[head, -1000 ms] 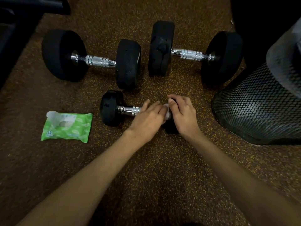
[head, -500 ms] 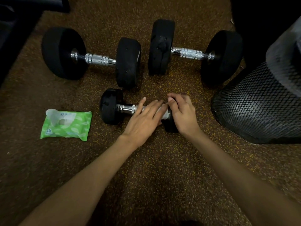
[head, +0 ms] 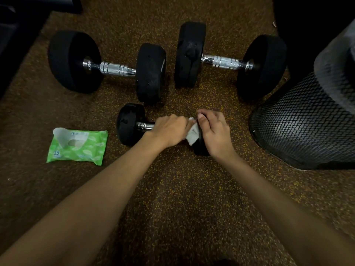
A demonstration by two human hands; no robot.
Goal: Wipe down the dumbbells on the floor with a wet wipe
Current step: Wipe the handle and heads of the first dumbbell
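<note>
Your left hand [head: 169, 129] just curled from flat onto the small dumbbell [head: 130, 124] handle, near centre floor, while your right hand [head: 213, 129] pinches the wet wipe [head: 193, 134] against its right head, so you're mid-scrub.

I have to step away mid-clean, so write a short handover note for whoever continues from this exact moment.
Left hand: on the small dumbbell's handle, wet wipe at its fingertips.
Right hand: gripping that dumbbell's right head.
Wipe pack: open, on the floor to the left.
Done: small dumbbell in progress.
Left: finish it, then the left big dumbbell and right big dumbbell; whether they are wiped cannot be told.
</note>
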